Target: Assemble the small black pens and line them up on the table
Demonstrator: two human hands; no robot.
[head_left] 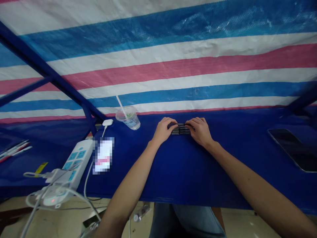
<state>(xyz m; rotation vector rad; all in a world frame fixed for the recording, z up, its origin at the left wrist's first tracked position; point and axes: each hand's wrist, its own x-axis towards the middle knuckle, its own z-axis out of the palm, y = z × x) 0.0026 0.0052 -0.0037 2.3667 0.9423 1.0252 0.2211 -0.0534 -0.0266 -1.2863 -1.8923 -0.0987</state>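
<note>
A small bundle of dark pens (181,129) lies on the blue table (188,165), held from both ends. My left hand (163,129) has its fingers curled over the bundle's left end. My right hand (200,131) grips the right end, fingers closed over it. Both forearms reach in from the near edge. The middle of the bundle shows between the hands as several dark rods side by side.
A plastic cup with a straw (128,118) stands left of the hands. A phone (103,155) on a white charger cable lies beside a white power strip (71,167). A dark tablet (292,148) lies far right. Pens (15,149) lie far left. A striped tarp (173,59) hangs behind.
</note>
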